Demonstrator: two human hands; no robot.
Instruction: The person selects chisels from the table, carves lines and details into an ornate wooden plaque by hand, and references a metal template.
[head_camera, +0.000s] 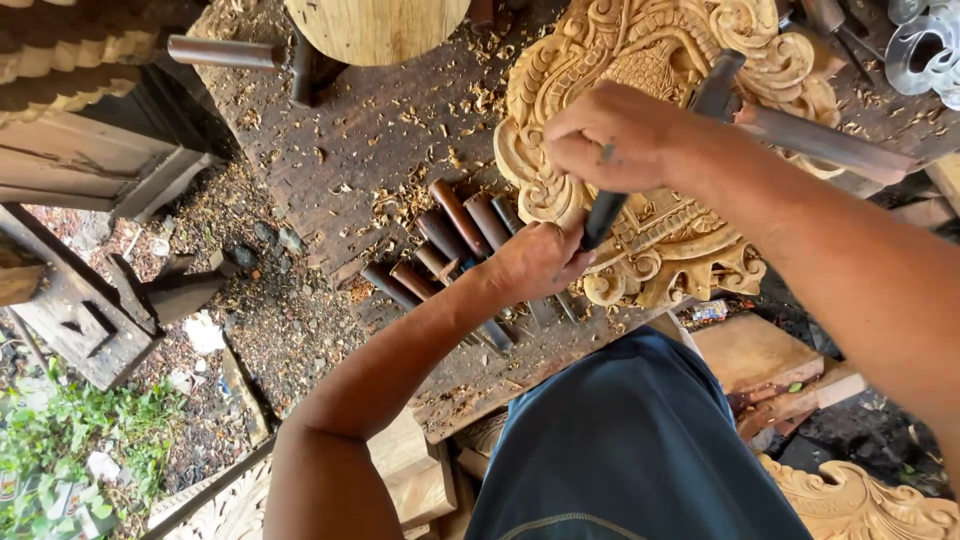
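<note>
Presently, head view | pale ornate scrollwork carving lies flat on dark chip-strewn workbench | dark-handled chisel slants steeply, long axis lower-left to upper-right, tip on carving | right hand fisted around chisel handle | left hand curled against the shaft; clasp cannot be told | round-handled chisels alongside.

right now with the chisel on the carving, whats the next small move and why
Probably a light tap of the mallet on the chisel. The right hand holds both the chisel's dark handle and the mallet, whose head sits just above the carving; the left hand rests by the blade, steadying it against the carved wood. The tip itself is hidden.
</note>
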